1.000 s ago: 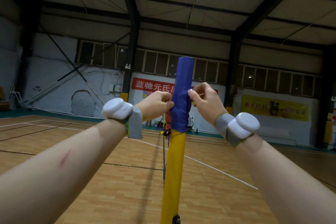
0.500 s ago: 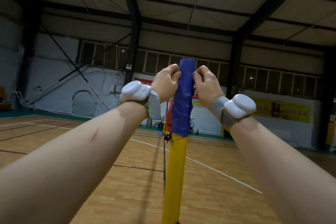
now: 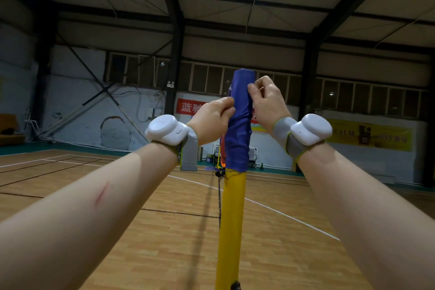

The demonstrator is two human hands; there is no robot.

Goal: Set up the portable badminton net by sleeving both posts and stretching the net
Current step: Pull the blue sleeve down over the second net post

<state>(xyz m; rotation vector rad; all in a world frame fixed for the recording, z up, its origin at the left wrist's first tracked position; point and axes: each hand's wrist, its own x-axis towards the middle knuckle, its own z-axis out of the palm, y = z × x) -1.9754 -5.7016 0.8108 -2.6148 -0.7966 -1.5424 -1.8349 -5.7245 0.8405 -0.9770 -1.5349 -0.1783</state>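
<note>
Blue sleeve [image 3: 237, 139] was thin matt cloth, wrinkled and bunched up near top. Yellow post [image 3: 231, 219] under it looked smooth with faint sheen, painted metal or plastic, couldn't tell. Your wrist pods [image 3: 164, 129] were smooth white plastic, semi-gloss, on grey fabric-looking straps [image 3: 189, 153]. Floor [image 3: 164, 231] was varnished wood strip, glossy. Back wall [image 3: 77, 106] was matt, patchy paint.

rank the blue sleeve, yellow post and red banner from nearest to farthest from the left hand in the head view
1. blue sleeve: pinched by the left hand, over the post's top.
2. yellow post: bare part just below the sleeve's hem.
3. red banner: on the far wall, behind the hand.
</note>
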